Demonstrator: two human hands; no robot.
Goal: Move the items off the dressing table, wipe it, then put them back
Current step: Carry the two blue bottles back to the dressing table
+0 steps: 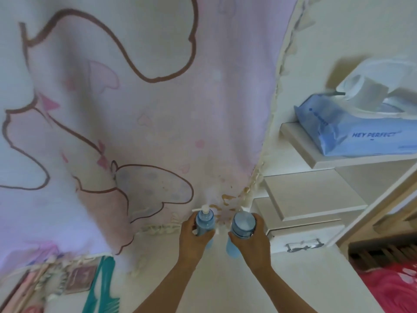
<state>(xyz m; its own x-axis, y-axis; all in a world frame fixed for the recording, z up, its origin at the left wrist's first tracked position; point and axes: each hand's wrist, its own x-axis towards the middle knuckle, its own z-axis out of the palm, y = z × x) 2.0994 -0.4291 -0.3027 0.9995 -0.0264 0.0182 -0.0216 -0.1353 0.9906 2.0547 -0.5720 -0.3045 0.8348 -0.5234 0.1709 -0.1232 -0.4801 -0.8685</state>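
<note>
Left grip curled round a blue pump bottle, right grip round a blue capped bottle, white surface beneath, pink cartoon cloth behind, blue tissue pack on a shelf, teal comb lower left

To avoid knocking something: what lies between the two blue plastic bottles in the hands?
Head view: only bare white tabletop and the edge of the pink cloth lie between the pump bottle and the capped bottle.
</note>
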